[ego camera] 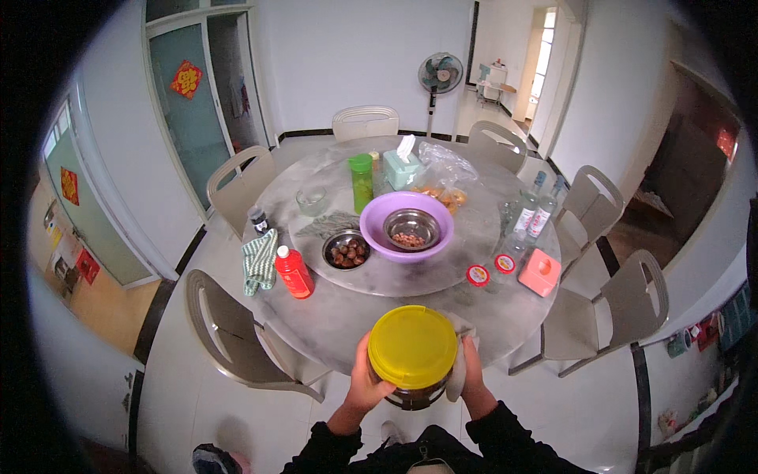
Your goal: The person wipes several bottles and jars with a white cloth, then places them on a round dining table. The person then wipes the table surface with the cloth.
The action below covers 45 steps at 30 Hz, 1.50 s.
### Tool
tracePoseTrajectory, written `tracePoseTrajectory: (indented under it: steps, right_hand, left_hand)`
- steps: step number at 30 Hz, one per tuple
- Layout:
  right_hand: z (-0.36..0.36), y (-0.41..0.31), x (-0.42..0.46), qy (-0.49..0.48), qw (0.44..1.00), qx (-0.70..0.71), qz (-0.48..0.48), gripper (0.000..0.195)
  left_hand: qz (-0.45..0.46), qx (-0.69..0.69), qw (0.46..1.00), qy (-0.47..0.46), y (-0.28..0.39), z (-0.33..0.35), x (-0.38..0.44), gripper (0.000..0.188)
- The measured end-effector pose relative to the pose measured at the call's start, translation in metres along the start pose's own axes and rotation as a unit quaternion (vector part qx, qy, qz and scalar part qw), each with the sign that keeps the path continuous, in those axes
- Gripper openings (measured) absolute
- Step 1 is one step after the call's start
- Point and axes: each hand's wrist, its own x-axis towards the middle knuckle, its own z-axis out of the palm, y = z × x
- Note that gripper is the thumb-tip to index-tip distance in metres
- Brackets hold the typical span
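A large jar with a yellow lid [413, 346] is held between both my hands at the near edge of the round marble-look table [349, 332]. My left hand [366, 376] grips the jar's left side, the thumb below the lid's rim. Against its right side, my right hand [472, 370] presses a light grey cloth [465, 332]. Dark contents show through the jar's wall under the lid. Beyond it, on the raised round centre, a purple basin [408, 256] holds a steel bowl [411, 218] with small pinkish pieces. Beside that stands a steel bowl of round brown things [348, 253].
A red bottle [294, 272], a checked cloth [259, 263] and a small dark bottle [258, 220] lie or stand left. Right are glass bottles [542, 216], red-lidded jars [478, 275] and a pink box [540, 272]. A green pitcher [362, 186] and tissue box [402, 170] stand behind. Chairs [222, 320] surround the table.
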Motion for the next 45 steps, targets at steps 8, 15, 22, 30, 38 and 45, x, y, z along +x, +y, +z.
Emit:
tracePoseTrajectory:
  steps: [8, 15, 22, 30, 38, 45]
  right_hand:
    - [0.018, -0.001, 0.075, 0.005, 0.98, -0.049, 0.195, 0.043]
    - [-0.051, 0.048, 0.121, -0.011, 0.97, -0.205, 0.134, 0.044]
    - [-0.04, 0.027, 0.115, 0.039, 0.969, -0.06, 0.236, 0.048]
    - [0.019, -0.029, 0.109, -0.29, 0.644, -0.685, -0.18, 0.049]
    - [0.031, -0.021, 0.081, -0.563, 0.427, -0.648, -0.282, 0.051]
    - [0.028, -0.038, 0.084, -0.385, 0.475, -0.755, -0.236, 0.052]
  left_hand:
    - [-0.017, 0.126, 0.991, 0.03, -0.063, -0.056, 0.005, 0.104]
    - [-0.098, 0.316, 0.944, -0.016, -0.086, -0.078, 0.016, 0.118]
    - [-0.142, 0.308, 0.94, 0.037, -0.066, -0.047, 0.017, 0.128]
    - [-0.094, 0.316, 0.943, 0.054, -0.078, -0.018, 0.023, 0.121]
    - [-0.025, 0.469, 0.883, 0.001, -0.098, -0.028, 0.02, 0.092]
    - [-0.025, 0.428, 0.903, 0.033, -0.081, -0.02, 0.025, 0.093]
